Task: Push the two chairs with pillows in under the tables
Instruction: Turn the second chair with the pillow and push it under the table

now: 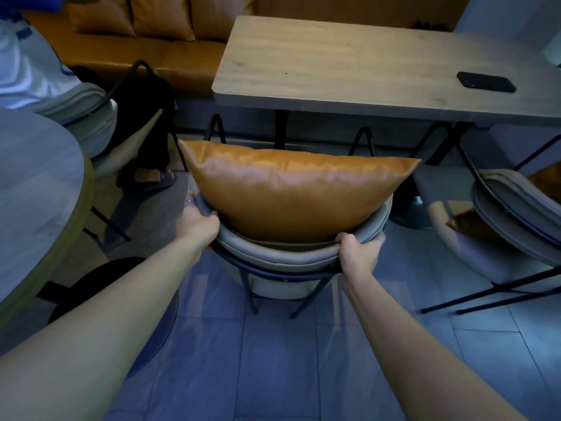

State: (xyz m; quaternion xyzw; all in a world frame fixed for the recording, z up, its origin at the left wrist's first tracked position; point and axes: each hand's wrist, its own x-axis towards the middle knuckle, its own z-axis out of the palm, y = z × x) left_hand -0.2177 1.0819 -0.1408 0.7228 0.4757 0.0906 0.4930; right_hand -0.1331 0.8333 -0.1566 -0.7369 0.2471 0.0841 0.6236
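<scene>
A grey padded chair [279, 259] with black metal legs stands in front of me, facing a rectangular wooden table [349, 65]. An orange pillow [291, 192] leans upright against its curved backrest. My left hand [198, 221] grips the left side of the backrest rim, and my right hand [359, 253] grips the right side. The chair's front sits just under the table's near edge. A second grey chair [513, 220] with an orange pillow [470, 227] on its seat stands to the right, angled away from the table.
A black phone [485, 82] lies on the table's right part. An orange bench sofa [145, 34] runs behind the table. At left sits a person [36, 71] on another chair, beside a round grey table [33, 189]. The floor is grey tile.
</scene>
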